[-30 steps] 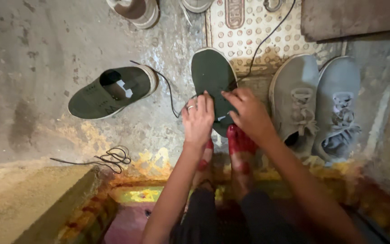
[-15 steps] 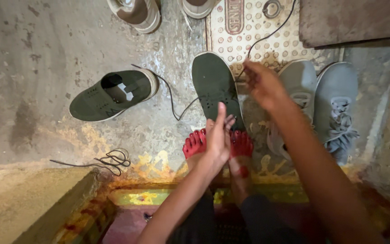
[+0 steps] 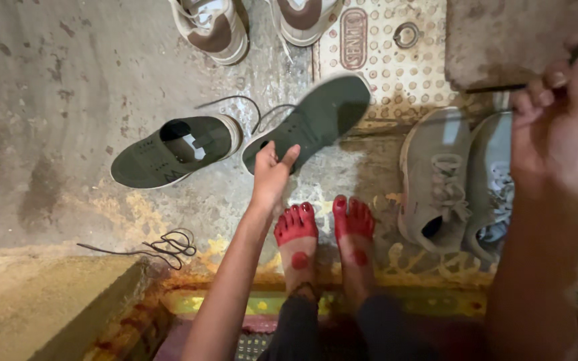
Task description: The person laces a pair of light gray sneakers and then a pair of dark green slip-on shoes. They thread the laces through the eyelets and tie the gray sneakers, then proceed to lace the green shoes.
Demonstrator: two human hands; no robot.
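Shoe [image 3: 316,120] gripped by left hand [image 3: 272,170] (right hand [image 3: 556,127] raised, pinching lace [image 3: 503,87]).

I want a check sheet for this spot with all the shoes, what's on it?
Surface: stained, worn concrete floor, with yellow and red marks near the bare feet.
Job's things: dark green shoe, tilted, heel end gripped by the left hand; its black lace is stretched toward the raised right hand.
Clutter: second green shoe, unlaced; grey pair; white and brown pair.
Grippers: left hand closed on the shoe; right hand pinching the lace.
Cables: nothing seen; a loose black lace lies bunched on the floor.
Surroundings: dotted metal cover plate; concrete step.
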